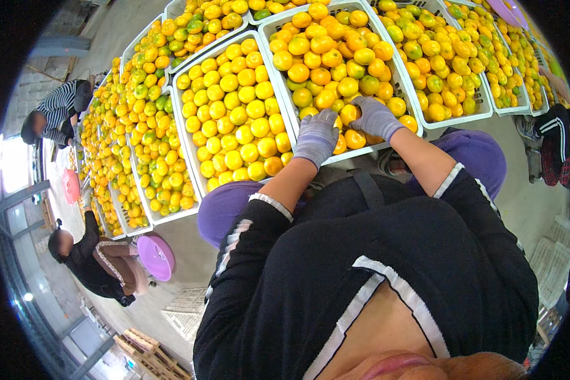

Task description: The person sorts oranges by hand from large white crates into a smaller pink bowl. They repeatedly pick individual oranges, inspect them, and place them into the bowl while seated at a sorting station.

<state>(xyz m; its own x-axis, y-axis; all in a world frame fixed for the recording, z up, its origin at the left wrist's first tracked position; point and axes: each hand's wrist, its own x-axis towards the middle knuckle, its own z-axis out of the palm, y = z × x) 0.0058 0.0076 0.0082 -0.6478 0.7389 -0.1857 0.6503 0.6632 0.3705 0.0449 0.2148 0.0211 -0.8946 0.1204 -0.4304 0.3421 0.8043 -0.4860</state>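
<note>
Both my hands wear grey knit gloves and are over the near end of a white plastic crate (411,102) heaped with yellow-orange mandarins (320,43). My right hand (377,118) has its thumb and fingers around one orange mandarin (349,114). Palm down, my left hand (317,137) lies by the crate's left near corner, its fingertips beside a mandarin; whether it grips anything is hidden. To the left, another white crate (180,107) holds yellow mandarins (237,116) in tidy rows. Several orange mandarins (355,139) show between my hands at the near wall.
More crates of mixed green and yellow mandarins (164,161) stretch left and right (441,61). On the left, a person in black (92,256) sits near a purple basin (156,258); another in stripes (59,111) bends over fruit. Wooden pallets (149,354) and white crates (187,311) stand behind.
</note>
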